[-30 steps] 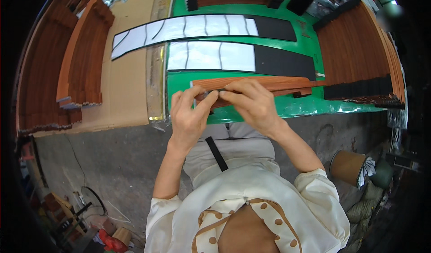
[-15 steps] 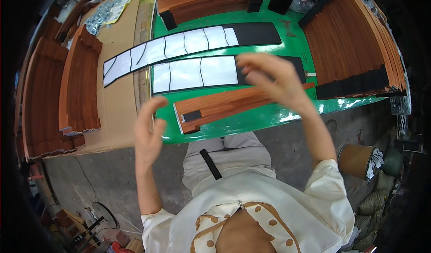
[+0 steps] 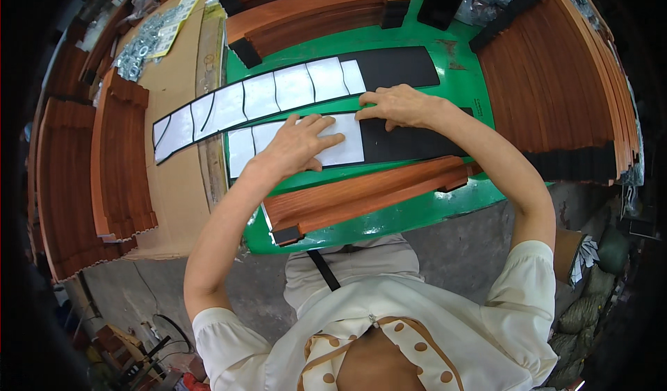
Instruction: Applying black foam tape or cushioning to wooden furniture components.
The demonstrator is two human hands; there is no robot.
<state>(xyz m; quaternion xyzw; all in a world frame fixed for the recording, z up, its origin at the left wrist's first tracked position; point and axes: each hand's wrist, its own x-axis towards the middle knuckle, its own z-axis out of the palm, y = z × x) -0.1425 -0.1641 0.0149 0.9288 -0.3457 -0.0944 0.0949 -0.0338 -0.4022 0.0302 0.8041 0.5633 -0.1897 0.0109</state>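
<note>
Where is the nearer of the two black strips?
In the head view, the nearer strip lies above mid-picture on the green tabletop, between the farther strip and the wooden piece, the left hand over its white part.

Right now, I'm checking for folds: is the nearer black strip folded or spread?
Spread: the nearer black strip lies extended along the green tabletop, beneath the left hand.
</note>
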